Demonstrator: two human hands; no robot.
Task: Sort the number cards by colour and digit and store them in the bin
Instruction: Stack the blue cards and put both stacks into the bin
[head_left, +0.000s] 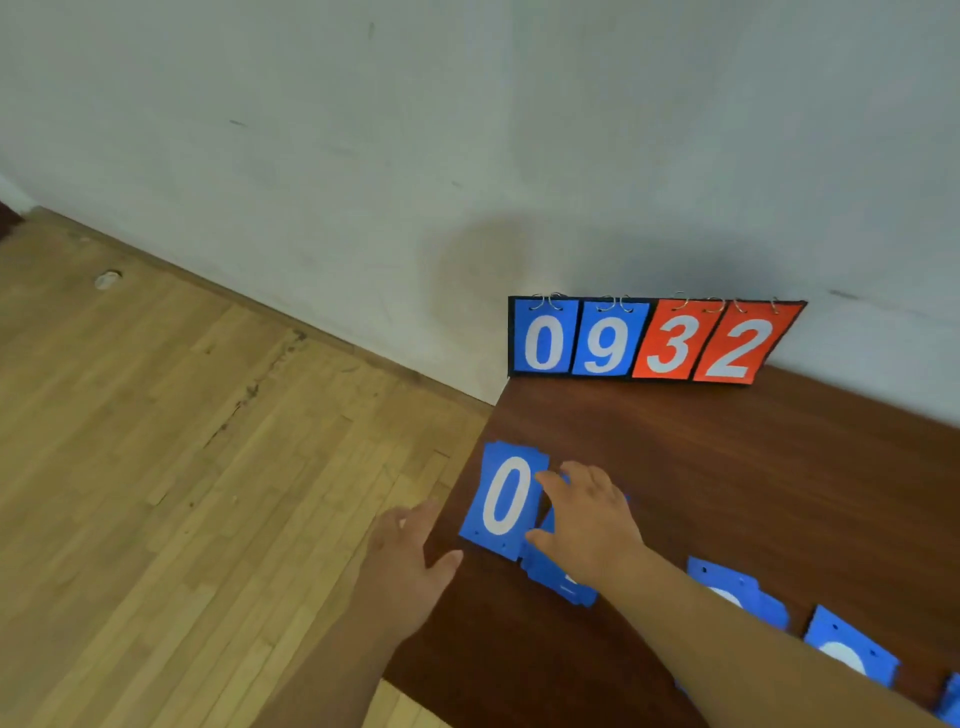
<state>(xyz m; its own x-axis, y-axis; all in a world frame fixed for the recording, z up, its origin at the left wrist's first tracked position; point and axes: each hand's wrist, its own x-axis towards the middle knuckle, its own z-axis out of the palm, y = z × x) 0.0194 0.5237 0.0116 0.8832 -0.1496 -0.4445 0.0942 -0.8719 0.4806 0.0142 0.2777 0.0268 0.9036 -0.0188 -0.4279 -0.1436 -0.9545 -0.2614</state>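
A small stack of blue cards topped by a white 0 (503, 499) lies near the left edge of the dark wooden table (727, 457). My right hand (587, 519) lies flat on a second blue pile (558, 582) just right of it, fingertips touching the 0 card's edge. At the table's left edge hovers my left hand (410, 556), fingers relaxed, thumb over the tabletop, holding nothing. More blue cards (737, 592) (852, 654) lie in a row toward the right, partly hidden by my right forearm. No bin is in view.
A flip scoreboard (654, 340) reading blue 0 9 and red 3 2 stands at the table's back against the white wall. Light wooden floor (182, 467) lies left of the table. Another blue card edge (953, 701) shows at the right border.
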